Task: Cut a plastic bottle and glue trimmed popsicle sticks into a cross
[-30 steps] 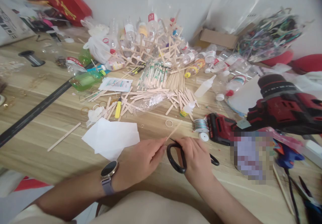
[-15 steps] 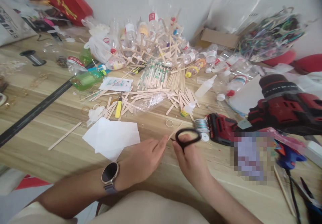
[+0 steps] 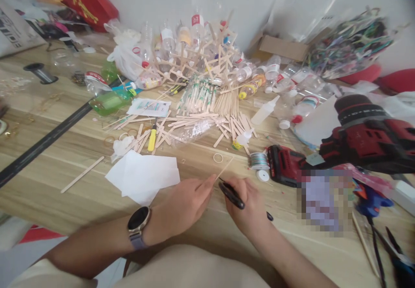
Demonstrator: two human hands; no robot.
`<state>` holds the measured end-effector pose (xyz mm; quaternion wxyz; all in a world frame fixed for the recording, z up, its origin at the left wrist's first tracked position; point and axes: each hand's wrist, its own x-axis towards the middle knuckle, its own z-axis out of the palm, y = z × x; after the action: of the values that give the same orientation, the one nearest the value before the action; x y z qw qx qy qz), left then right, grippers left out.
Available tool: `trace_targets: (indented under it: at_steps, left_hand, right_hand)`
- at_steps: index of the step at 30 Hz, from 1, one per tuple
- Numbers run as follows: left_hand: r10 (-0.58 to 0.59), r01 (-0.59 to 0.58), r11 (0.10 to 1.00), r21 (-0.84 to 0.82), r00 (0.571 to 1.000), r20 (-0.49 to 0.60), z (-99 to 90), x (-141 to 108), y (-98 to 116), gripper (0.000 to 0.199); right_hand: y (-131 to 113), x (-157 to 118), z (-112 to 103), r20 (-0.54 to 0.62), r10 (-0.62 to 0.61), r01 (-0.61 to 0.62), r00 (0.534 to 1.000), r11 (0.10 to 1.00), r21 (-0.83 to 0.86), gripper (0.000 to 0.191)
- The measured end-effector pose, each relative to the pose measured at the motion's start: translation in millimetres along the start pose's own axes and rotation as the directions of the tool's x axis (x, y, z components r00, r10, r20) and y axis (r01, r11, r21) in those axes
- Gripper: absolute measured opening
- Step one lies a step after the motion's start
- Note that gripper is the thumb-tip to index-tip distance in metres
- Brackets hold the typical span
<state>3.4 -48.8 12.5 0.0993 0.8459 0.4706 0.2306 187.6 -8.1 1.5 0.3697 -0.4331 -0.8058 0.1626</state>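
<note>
My left hand (image 3: 183, 206), with a watch (image 3: 139, 219) on its wrist, is closed on a thin wooden stick (image 3: 225, 169) whose far end points up and to the right. Close beside it, my right hand (image 3: 248, 210) grips black-handled scissors (image 3: 231, 195). The scissors are turned nearly edge-on, with a dark tip close to the stick; whether the blades touch it is hidden by my fingers. White paper sheets (image 3: 145, 173) lie left of my hands, and a rubber band (image 3: 218, 158) is just beyond them.
Craft sticks, a yellow-handled screwdriver (image 3: 152, 139) and plastic bottles (image 3: 198, 31) crowd the back. A wire spool (image 3: 259, 161) and a red-black power drill (image 3: 366, 137) stand right. A lone craft stick (image 3: 82, 175) lies left, and a blue glue gun (image 3: 372, 201) far right.
My right hand has rotated the scissors: the handle loop that faced me now shows nearly edge-on and lower. My left hand keeps the stick in almost the same place.
</note>
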Motion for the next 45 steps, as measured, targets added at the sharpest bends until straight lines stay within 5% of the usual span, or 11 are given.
trace_targets:
  at_steps: [7,13,18,20,24,30,35,38,40,42,45]
  left_hand:
    - [0.085,-0.085,0.993,0.084,0.996,0.012,0.9,0,-2,0.043]
    - [-0.007,0.007,0.998,-0.065,1.000,0.008,-2.8,0,1,0.038]
    - [0.029,-0.038,0.993,0.116,0.997,0.078,0.0,-1,0,0.043]
    - [0.059,-0.077,0.980,0.182,0.993,0.103,2.2,-1,-1,0.046]
    - [0.078,-0.085,0.986,0.146,0.995,0.055,5.0,-2,0,0.049]
    - [0.110,-0.114,0.982,0.148,0.993,0.034,5.4,-3,-2,0.058]
    - [0.182,-0.172,0.976,0.133,0.981,-0.064,7.1,0,-8,0.062]
    - [0.154,-0.149,0.987,0.057,0.982,-0.107,9.8,0,-7,0.057]
    - [0.071,-0.076,0.996,-0.043,0.992,-0.108,11.1,0,-4,0.050]
    - [-0.021,0.006,0.990,-0.141,0.995,-0.101,10.4,-1,1,0.046]
    - [-0.085,0.066,0.979,-0.191,0.992,-0.092,4.8,-2,7,0.042]
  right_hand:
    - [-12,2,-2,0.250,0.220,-0.281,0.943,0.929,0.242,0.027]
    - [4,-2,-2,0.012,0.034,-0.034,0.999,0.996,0.079,0.011]
    - [-1,1,-1,0.056,0.117,-0.124,0.991,0.982,0.144,0.020]
    - [-11,2,0,0.197,0.286,-0.339,0.938,0.879,0.335,0.031]
    - [-27,2,2,0.458,0.454,-0.640,0.764,0.447,0.625,0.045]
    - [-29,10,-10,0.613,0.447,-0.733,0.652,0.162,0.661,0.048]
    - [-21,18,-23,0.817,0.215,-0.828,0.536,-0.057,0.558,0.051]
    - [-21,15,-20,0.753,0.266,-0.796,0.602,0.125,0.592,0.047]
    - [-19,10,-14,0.522,0.362,-0.634,0.772,0.504,0.587,0.040]
    - [-14,3,-8,0.167,0.225,-0.267,0.960,0.915,0.303,0.031]
    - [-2,-4,-3,-0.046,-0.137,0.132,0.990,0.987,-0.091,0.014]
